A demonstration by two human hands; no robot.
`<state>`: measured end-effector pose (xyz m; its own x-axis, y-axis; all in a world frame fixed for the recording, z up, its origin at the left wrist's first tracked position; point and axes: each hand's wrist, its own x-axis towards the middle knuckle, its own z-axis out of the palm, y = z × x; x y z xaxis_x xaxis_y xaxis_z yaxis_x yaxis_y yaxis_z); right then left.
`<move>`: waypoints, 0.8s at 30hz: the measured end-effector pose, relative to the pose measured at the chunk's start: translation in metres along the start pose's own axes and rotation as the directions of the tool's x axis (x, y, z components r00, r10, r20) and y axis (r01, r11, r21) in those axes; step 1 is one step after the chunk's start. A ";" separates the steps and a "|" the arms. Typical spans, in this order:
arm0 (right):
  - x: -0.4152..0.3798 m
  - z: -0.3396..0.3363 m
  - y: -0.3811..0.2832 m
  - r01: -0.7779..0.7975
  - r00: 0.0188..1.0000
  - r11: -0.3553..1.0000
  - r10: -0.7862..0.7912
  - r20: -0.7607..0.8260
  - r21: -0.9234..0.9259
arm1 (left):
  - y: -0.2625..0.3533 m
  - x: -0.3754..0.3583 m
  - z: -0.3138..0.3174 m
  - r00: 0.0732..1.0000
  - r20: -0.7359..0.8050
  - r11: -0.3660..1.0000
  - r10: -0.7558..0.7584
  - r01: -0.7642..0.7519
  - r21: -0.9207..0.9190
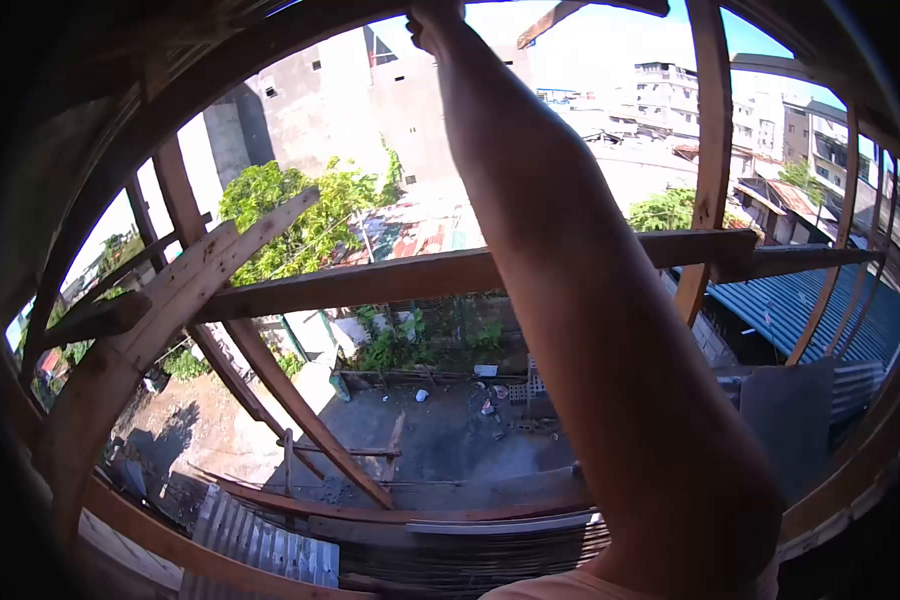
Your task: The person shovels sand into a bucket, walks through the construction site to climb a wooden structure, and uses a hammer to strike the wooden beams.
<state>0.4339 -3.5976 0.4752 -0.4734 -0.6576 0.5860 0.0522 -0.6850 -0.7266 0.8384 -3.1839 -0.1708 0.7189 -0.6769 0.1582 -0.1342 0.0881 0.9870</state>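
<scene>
My right arm stretches up across the view from the lower right. At the top edge, my right hand [435, 15] is closed around a dark overhead wooden beam [300, 28], with its curled fingers on the left side and part of the hand cut off by the frame. Behind the forearm runs a horizontal wooden beam [370, 284]. My left hand is out of view.
Wooden posts [708, 130] and slanted boards [210, 262] frame the opening. Far below lie a concrete yard [440, 440], corrugated sheets [265, 540] and a blue metal roof [805, 305]. Trees [270, 200] and buildings [665, 95] stand beyond.
</scene>
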 end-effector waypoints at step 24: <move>0.181 -0.017 0.058 0.149 0.719 0.941 -0.314 0.620 0.305 | -0.013 -0.003 -0.009 0.954 -0.024 0.918 -0.298 0.280 -0.280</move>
<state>0.3366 -3.7504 0.5331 0.1879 -0.4519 0.8721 0.2464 -0.8378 -0.4872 0.8440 -3.1767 -0.1840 0.7426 -0.6545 -0.1424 0.2688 0.0964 0.9584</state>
